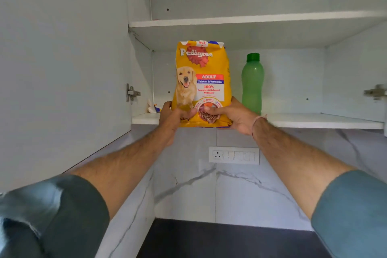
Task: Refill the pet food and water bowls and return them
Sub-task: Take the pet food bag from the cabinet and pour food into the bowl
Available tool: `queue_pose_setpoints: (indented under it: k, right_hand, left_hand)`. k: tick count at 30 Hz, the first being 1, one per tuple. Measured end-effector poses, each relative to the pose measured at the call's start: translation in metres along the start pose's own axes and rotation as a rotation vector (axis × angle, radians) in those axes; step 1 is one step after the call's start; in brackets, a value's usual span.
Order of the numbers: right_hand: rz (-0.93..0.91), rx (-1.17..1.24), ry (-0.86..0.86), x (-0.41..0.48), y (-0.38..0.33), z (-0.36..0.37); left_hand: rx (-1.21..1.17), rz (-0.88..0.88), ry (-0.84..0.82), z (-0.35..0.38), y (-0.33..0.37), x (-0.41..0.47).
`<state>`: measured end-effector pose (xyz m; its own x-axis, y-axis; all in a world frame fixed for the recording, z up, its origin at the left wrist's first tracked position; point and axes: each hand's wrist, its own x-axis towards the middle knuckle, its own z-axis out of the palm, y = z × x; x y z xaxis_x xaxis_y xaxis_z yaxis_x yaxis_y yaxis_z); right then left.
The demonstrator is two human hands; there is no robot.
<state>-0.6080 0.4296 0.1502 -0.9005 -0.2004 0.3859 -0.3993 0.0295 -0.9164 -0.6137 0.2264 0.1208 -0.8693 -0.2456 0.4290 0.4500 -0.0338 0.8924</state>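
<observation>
A yellow bag of dog food (202,73) with a dog's picture stands upright at the front edge of the lower shelf (314,120) of an open wall cabinet. My left hand (173,118) grips its lower left corner. My right hand (234,116) holds its lower right corner, thumb across the front. A green plastic bottle (252,84) with a green cap stands on the same shelf, just right of the bag and apart from it. No bowls are in view.
The cabinet's left door (62,69) hangs open beside my left arm. An upper shelf (251,20) sits above the bag. A small wrapper (152,108) lies at the shelf's left end. Below are a switch panel (234,155) on the marble wall and a dark counter (230,241).
</observation>
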Motion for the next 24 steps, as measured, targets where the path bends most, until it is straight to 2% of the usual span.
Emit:
queue_pose_setpoints:
  k: [6,9,11,13,15,17,18,21,24]
  right_hand:
    - [-0.058,0.053,0.176,-0.07,0.029,0.039]
    - [-0.092,0.081,0.265,-0.102,0.061,0.059]
    - [-0.084,0.092,0.333,-0.123,0.087,0.073]
    - [-0.055,0.081,0.415,-0.146,0.111,0.089]
    - [-0.032,0.04,0.488,-0.169,0.132,0.105]
    - [-0.024,0.018,0.544,-0.19,0.152,0.122]
    - [-0.016,0.007,0.568,-0.2,0.162,0.13]
    - [0.045,-0.035,0.573,-0.223,0.188,0.146]
    - [0.074,-0.077,0.464,-0.239,0.21,0.146]
  left_hand:
    - [-0.14,0.0,-0.004,-0.03,-0.027,-0.07]
    - [-0.182,-0.017,0.104,-0.037,-0.057,-0.105]
    - [-0.254,-0.123,0.22,-0.035,-0.08,-0.129]
    - [-0.394,-0.303,0.289,-0.029,-0.101,-0.153]
    - [-0.554,-0.458,0.186,-0.023,-0.117,-0.177]
    - [-0.711,-0.494,0.013,-0.02,-0.129,-0.198]
    - [-0.772,-0.492,-0.02,-0.02,-0.135,-0.205]
    - [-0.873,-0.538,-0.072,-0.025,-0.158,-0.221]
    - [-0.951,-0.611,-0.063,-0.034,-0.189,-0.228]
